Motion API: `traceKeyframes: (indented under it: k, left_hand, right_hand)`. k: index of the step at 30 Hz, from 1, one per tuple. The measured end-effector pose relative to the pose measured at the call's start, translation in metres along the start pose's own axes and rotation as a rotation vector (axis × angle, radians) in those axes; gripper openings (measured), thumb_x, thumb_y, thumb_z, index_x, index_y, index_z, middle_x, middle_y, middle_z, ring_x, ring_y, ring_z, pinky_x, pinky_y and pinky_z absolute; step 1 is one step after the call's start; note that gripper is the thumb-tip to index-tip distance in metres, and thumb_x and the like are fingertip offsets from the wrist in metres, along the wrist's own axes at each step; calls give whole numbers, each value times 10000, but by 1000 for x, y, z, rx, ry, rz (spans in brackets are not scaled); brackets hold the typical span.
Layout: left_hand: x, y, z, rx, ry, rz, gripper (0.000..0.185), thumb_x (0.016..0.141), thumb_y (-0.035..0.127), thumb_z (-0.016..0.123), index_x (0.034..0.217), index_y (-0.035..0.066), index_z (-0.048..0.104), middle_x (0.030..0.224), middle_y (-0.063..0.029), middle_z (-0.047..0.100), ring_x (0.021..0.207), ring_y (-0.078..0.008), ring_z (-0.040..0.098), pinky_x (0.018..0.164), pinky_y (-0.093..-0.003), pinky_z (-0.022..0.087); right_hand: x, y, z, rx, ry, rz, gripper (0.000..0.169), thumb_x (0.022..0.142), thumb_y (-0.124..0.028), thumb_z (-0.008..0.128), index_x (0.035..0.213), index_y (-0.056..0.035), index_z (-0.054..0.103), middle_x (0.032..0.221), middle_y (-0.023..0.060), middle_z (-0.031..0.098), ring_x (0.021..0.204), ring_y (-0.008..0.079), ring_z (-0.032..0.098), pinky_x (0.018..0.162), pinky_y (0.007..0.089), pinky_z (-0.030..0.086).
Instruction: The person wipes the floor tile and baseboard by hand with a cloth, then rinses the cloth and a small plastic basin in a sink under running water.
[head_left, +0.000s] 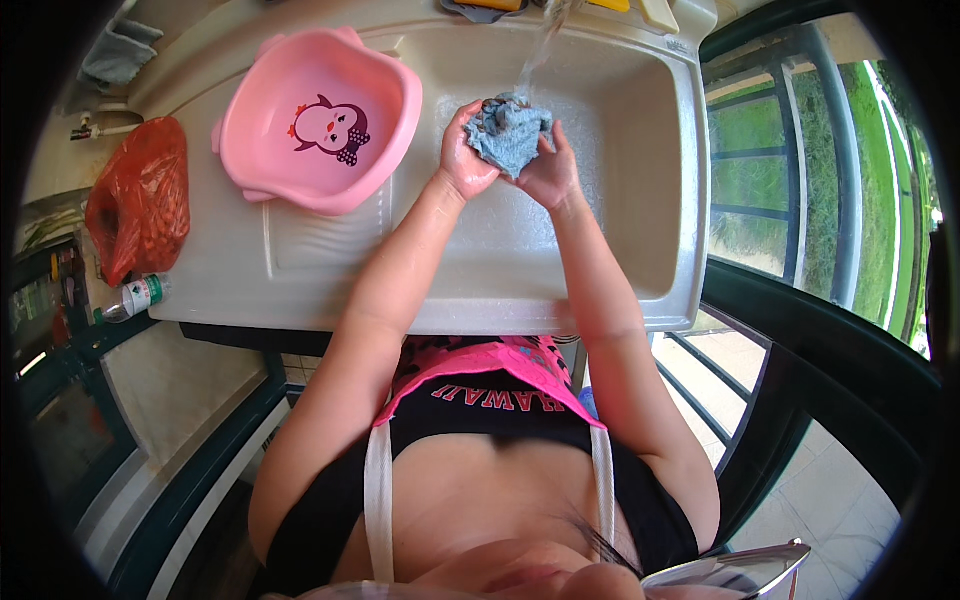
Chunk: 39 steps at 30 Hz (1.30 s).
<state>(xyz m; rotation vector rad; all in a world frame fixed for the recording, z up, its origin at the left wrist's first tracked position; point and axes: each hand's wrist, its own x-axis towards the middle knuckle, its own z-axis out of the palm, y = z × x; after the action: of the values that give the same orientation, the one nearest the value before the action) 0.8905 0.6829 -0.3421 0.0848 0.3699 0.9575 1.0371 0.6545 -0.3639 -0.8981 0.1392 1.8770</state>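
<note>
A crumpled, wet blue cloth (514, 139) rests across both of my hands over the sink basin (630, 165). My left hand (466, 159) cups it from the left side, fingers partly under it. On the other side my right hand (551, 169) supports it, thumb and fingers partly around its edge. Water (534, 60) falls from the top of the view and lands at the cloth's far edge. Both hands look wet. The faucet's outlet is blurred at the picture's top.
Left of my hands, a pink plastic washbasin (262, 97) with a penguin print sits on the ribbed drainboard (330, 251). Farther left are a red plastic bag (146, 199) and a clear bottle (135, 298). A barred window (784, 165) borders the sink's right side.
</note>
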Motion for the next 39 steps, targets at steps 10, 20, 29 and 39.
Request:
traceKeyframes:
  k: [10,20,29,39]
  left_hand:
    - [46,-29,-27,688,524,241,371,930,297,531,1233,84,541,1120,-33,568,1011,-141,535,846,-313,450]
    - [52,-21,-52,226,403,-53,422,963,462,419,1123,101,570,1057,-47,613,980,-182,570,876,-366,461]
    - [49,-44,-49,903,413,311,506,935,402,505,1292,50,436,1213,-80,552,1103,-184,521,941,-336,402]
    - [58,-39,-41,969,550,405,406,942,408,520,1160,72,457,1059,-88,566,948,-175,536,825,-325,448]
  right_hand:
    - [6,54,16,-1045,374,-947,254,831,-206,650,974,-25,541,856,205,638,800,367,622,694,409,483]
    - [51,45,17,-1302,479,-766,440,812,-452,555,951,-51,673,891,274,641,888,461,611,809,489,479]
    - [88,22,5,-264,254,-270,412,963,-399,444,1162,-40,472,1030,133,613,954,261,597,811,408,481]
    - [80,27,15,-277,302,-298,445,946,-374,526,963,69,567,891,122,617,761,209,592,665,382,491]
